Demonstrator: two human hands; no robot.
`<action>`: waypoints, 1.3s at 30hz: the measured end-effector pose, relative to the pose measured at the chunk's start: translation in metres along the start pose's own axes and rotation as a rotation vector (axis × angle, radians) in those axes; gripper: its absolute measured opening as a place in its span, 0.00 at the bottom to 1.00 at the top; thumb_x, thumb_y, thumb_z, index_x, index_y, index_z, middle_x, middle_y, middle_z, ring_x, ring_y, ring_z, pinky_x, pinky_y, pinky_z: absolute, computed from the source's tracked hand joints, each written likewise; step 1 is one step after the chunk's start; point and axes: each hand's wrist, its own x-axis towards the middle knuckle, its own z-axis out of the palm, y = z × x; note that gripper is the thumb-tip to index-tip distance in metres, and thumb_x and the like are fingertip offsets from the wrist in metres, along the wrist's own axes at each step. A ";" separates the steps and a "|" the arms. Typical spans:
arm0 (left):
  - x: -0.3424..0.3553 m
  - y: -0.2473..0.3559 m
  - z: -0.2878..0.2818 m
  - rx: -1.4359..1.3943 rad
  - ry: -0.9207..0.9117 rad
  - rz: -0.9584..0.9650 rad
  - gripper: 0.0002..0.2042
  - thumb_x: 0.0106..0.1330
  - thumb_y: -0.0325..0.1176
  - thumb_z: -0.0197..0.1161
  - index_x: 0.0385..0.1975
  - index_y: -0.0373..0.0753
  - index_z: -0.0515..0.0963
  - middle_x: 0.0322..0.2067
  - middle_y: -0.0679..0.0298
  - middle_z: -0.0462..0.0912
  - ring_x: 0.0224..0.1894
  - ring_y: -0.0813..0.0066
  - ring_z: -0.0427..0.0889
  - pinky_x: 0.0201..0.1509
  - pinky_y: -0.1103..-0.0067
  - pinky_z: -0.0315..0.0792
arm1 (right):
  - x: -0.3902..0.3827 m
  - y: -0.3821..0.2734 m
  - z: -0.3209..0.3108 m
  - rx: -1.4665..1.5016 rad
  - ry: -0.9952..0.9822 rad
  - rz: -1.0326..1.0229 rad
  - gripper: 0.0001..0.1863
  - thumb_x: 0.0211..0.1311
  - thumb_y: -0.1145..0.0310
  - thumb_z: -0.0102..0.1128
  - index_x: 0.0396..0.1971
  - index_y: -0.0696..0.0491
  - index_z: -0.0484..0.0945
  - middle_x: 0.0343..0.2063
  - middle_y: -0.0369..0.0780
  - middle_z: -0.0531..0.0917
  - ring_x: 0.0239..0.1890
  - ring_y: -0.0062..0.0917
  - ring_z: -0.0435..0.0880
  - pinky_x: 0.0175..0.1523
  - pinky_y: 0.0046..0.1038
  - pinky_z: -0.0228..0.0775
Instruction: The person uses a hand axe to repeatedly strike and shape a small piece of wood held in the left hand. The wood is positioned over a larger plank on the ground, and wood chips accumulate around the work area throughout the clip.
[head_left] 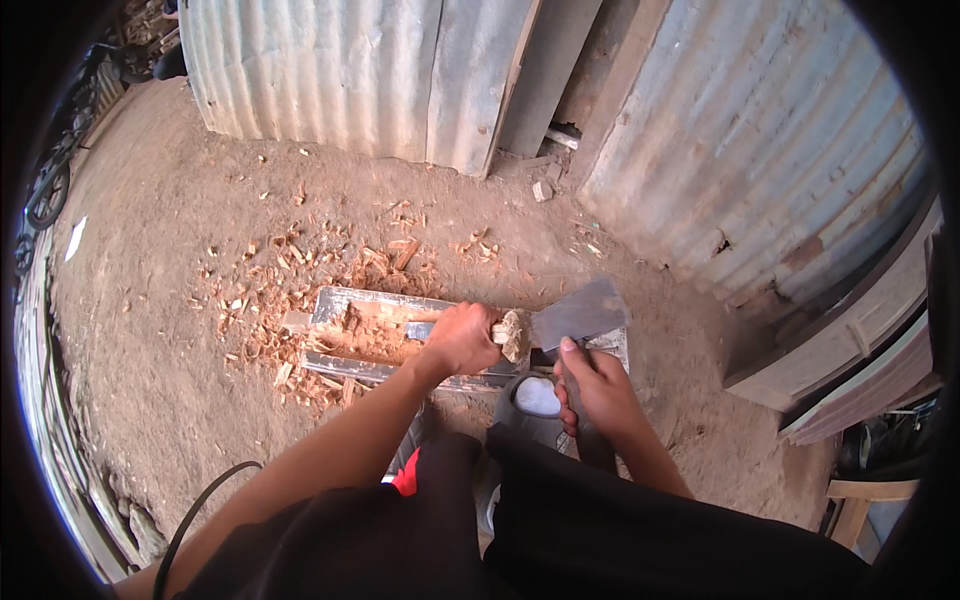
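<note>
My left hand (466, 338) is closed round the handle of a chisel. The metal blade (418, 330) of the chisel points left into a hollowed wooden piece (335, 367) with worn pale edges, and its frayed wooden butt (514, 335) sticks out on the right of my fist. In my right hand (600, 393) is a hatchet with a wide grey blade (582, 312) and a dark handle. The flat of that blade is right beside the chisel's butt; whether they touch I cannot tell. Wood chips (375, 335) lie in the hollow.
Shavings (285, 270) litter the dirt ground (150, 270) around the wooden piece. Corrugated metal sheets (320, 75) stand ahead, with more (760, 150) at the right. Wooden boards (830, 340) lean at the right edge. Below my hands is a grey rounded thing (537, 396) with a white patch.
</note>
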 end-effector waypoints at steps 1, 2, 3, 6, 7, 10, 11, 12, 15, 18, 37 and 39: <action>0.002 0.002 0.000 -0.011 -0.004 -0.005 0.10 0.49 0.31 0.63 0.30 0.36 0.84 0.30 0.43 0.86 0.40 0.41 0.86 0.48 0.57 0.80 | 0.001 0.005 0.003 0.048 0.064 -0.067 0.22 0.79 0.50 0.53 0.35 0.57 0.72 0.18 0.37 0.75 0.14 0.23 0.76 0.19 0.30 0.70; 0.003 0.004 -0.001 -0.023 -0.008 -0.010 0.10 0.49 0.31 0.64 0.30 0.36 0.84 0.30 0.43 0.86 0.40 0.41 0.86 0.49 0.57 0.80 | 0.001 0.009 0.013 0.052 0.099 -0.099 0.22 0.80 0.50 0.53 0.35 0.56 0.72 0.19 0.37 0.75 0.14 0.23 0.75 0.19 0.30 0.69; 0.004 0.001 0.000 -0.007 -0.013 -0.003 0.10 0.49 0.31 0.64 0.31 0.36 0.85 0.31 0.43 0.86 0.41 0.41 0.86 0.49 0.57 0.80 | 0.001 0.013 0.026 0.056 0.127 -0.126 0.22 0.80 0.50 0.52 0.35 0.56 0.72 0.19 0.37 0.74 0.13 0.23 0.73 0.18 0.30 0.68; 0.003 -0.005 0.002 0.014 -0.033 -0.007 0.11 0.50 0.32 0.64 0.32 0.37 0.85 0.32 0.44 0.86 0.41 0.42 0.86 0.49 0.58 0.80 | 0.002 0.004 0.027 -0.031 0.038 -0.034 0.22 0.81 0.50 0.51 0.36 0.56 0.71 0.19 0.38 0.74 0.13 0.23 0.73 0.18 0.29 0.67; 0.001 -0.003 0.000 0.001 -0.035 -0.019 0.11 0.50 0.32 0.65 0.33 0.37 0.85 0.32 0.44 0.87 0.41 0.42 0.86 0.50 0.58 0.80 | 0.003 0.002 0.015 -0.003 0.014 -0.030 0.22 0.81 0.50 0.52 0.36 0.56 0.71 0.19 0.38 0.74 0.13 0.23 0.73 0.18 0.30 0.67; 0.004 -0.002 0.003 -0.008 -0.038 -0.017 0.12 0.49 0.32 0.64 0.33 0.37 0.85 0.33 0.44 0.87 0.42 0.42 0.86 0.50 0.58 0.80 | -0.001 0.008 0.018 0.040 0.087 -0.134 0.22 0.80 0.51 0.53 0.36 0.57 0.71 0.18 0.37 0.74 0.13 0.22 0.73 0.18 0.29 0.68; 0.005 -0.003 0.005 -0.006 -0.039 -0.010 0.12 0.49 0.32 0.64 0.33 0.37 0.85 0.33 0.44 0.87 0.42 0.41 0.86 0.50 0.58 0.80 | 0.000 0.013 0.025 0.039 0.125 -0.166 0.22 0.80 0.51 0.53 0.36 0.57 0.72 0.18 0.37 0.74 0.13 0.22 0.74 0.19 0.29 0.68; 0.004 -0.004 0.005 0.016 -0.049 -0.003 0.12 0.49 0.32 0.64 0.33 0.37 0.85 0.32 0.44 0.87 0.42 0.41 0.86 0.50 0.58 0.80 | 0.001 0.017 0.028 0.035 0.158 -0.193 0.22 0.80 0.51 0.53 0.35 0.58 0.72 0.17 0.36 0.74 0.13 0.21 0.75 0.19 0.29 0.69; 0.000 -0.003 0.001 0.064 -0.086 -0.001 0.12 0.48 0.32 0.64 0.33 0.37 0.85 0.32 0.44 0.87 0.42 0.41 0.86 0.50 0.57 0.79 | 0.001 0.009 0.017 -0.105 0.028 -0.062 0.21 0.80 0.50 0.53 0.37 0.55 0.72 0.19 0.37 0.74 0.13 0.22 0.73 0.19 0.29 0.67; 0.000 0.003 -0.003 0.041 -0.090 -0.022 0.12 0.48 0.32 0.64 0.32 0.37 0.85 0.32 0.44 0.86 0.42 0.40 0.86 0.50 0.56 0.79 | -0.003 0.011 0.022 -0.021 0.070 -0.018 0.21 0.79 0.50 0.54 0.37 0.55 0.72 0.19 0.36 0.74 0.14 0.22 0.73 0.20 0.28 0.67; -0.002 -0.005 -0.009 0.036 -0.075 -0.032 0.10 0.48 0.33 0.65 0.30 0.38 0.84 0.31 0.44 0.87 0.41 0.41 0.87 0.49 0.57 0.80 | 0.000 0.006 0.039 -0.094 0.022 -0.146 0.21 0.80 0.51 0.53 0.36 0.56 0.71 0.19 0.36 0.74 0.13 0.21 0.73 0.18 0.29 0.67; -0.003 -0.009 -0.008 0.050 -0.078 -0.027 0.11 0.48 0.34 0.65 0.30 0.38 0.84 0.31 0.44 0.87 0.40 0.42 0.87 0.48 0.57 0.80 | 0.001 -0.006 0.024 -0.177 -0.025 -0.122 0.21 0.80 0.52 0.53 0.35 0.56 0.71 0.19 0.36 0.74 0.13 0.21 0.73 0.18 0.29 0.67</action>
